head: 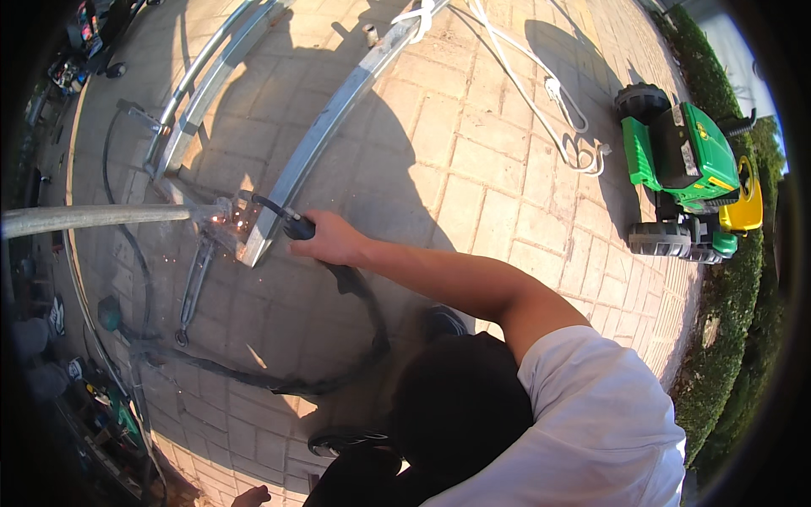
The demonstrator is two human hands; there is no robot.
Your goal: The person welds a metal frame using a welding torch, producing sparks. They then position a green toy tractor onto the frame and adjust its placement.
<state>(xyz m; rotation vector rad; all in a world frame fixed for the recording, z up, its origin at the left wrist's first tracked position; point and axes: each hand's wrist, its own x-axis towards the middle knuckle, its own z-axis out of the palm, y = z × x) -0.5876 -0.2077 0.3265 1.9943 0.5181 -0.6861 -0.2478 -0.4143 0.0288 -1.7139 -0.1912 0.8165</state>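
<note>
My right hand (332, 237) grips the black handle of a welding torch (299, 227). Its curved neck reaches left to a joint of a galvanized steel frame, where orange sparks (237, 223) glow. Beside the torch runs a square steel tube (329, 120) of that frame. A round metal pipe (101, 220) comes in from the left and meets the joint. Locking pliers (196, 285) hang below it, their jaws partly hidden. Only part of my left hand (252, 497) shows at the bottom edge, and what it does is unclear.
The torch's black cable (374, 317) loops over the paving. A clamp with a cable (142, 119) bites the frame's far tubing (193, 70). White rope (538, 108) trails to the right. A green toy tractor (690, 158) stands by the hedge (728, 329). Tools (104, 405) lie along the left.
</note>
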